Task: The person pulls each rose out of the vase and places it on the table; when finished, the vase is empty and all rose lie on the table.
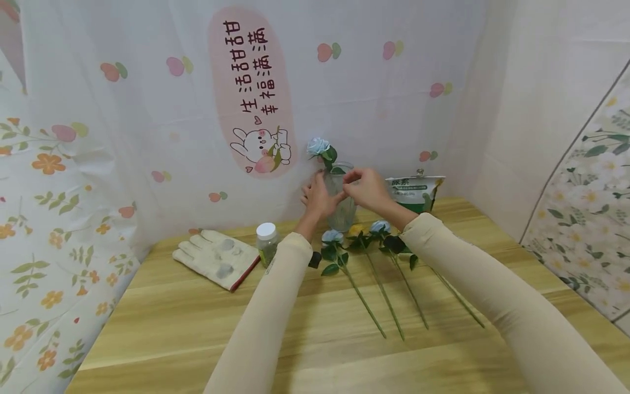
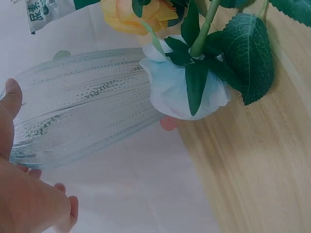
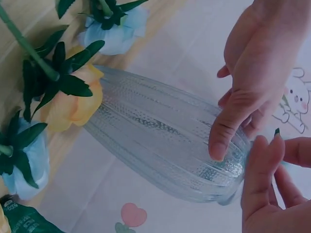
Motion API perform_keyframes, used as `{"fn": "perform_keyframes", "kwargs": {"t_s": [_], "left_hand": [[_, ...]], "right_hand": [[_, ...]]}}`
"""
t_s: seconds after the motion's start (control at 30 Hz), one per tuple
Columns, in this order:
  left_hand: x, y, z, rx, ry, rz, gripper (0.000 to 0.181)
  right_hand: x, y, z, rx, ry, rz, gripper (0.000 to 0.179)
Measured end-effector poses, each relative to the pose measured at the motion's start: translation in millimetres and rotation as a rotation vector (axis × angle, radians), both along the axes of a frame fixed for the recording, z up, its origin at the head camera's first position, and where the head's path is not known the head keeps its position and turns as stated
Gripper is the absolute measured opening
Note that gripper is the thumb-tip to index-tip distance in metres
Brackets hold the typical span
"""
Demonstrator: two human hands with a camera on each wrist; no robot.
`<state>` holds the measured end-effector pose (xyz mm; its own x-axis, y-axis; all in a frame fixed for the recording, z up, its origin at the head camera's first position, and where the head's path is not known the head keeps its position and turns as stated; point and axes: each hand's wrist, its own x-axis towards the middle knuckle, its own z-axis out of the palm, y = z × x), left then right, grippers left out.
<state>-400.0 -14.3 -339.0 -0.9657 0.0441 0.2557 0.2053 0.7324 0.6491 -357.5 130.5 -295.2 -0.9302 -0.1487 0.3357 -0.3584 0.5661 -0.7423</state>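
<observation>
A ribbed clear glass vase (image 1: pixel 342 210) stands near the back of the table. My left hand (image 1: pixel 320 198) grips it near the rim, thumb on one side and fingers round the other. One light blue artificial rose (image 1: pixel 319 146) rises at the vase's mouth, its head leaning left over the rim. At the rim my right hand (image 1: pixel 368 190) pinches with thumb and fingertips; in the right wrist view a green leaf tip (image 3: pixel 277 132) pokes out between them. Lying before the vase are a blue rose (image 1: pixel 332 236), a yellow rose (image 1: pixel 358 231) and another blue rose (image 1: pixel 380 226).
A further flower stem (image 1: pixel 460 298) lies partly under the right forearm. Left of the vase are a white-lidded jar (image 1: pixel 266 241) and a pale work glove (image 1: pixel 216 257). Behind on the right stands a clipped white-and-green bag (image 1: pixel 418 191). A printed curtain (image 1: pixel 162 120) hangs behind the table.
</observation>
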Motion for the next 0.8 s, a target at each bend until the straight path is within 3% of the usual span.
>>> {"fn": "perform_keyframes", "kwargs": {"t_s": [0.1, 0.23, 0.4, 0.63, 0.8], "left_hand": [[-1.0, 0.4, -0.1, 0.033, -0.010, -0.024, 0.090], [-2.6, 1.7, -1.7, 0.021, -0.027, -0.006, 0.089], [-4.8, 1.9, -0.8, -0.008, -0.040, -0.005, 0.084], [-3.0, -0.5, -0.4, -0.017, -0.038, -0.008, 0.078], [-5.9, -1.2, -4.4, -0.019, -0.020, -0.010, 0.080]], "right_hand": [[-3.7, -5, 3.8, -0.005, 0.029, -0.025, 0.030], [-10.1, -14, 8.3, 0.002, 0.020, -0.050, 0.035], [-16.8, -25, 15.9, 0.038, -0.039, -0.074, 0.039], [-29.2, -31, 18.4, 0.202, -0.128, -0.096, 0.043], [-35.5, -32, 15.9, 0.210, -0.150, -0.074, 0.046]]}}
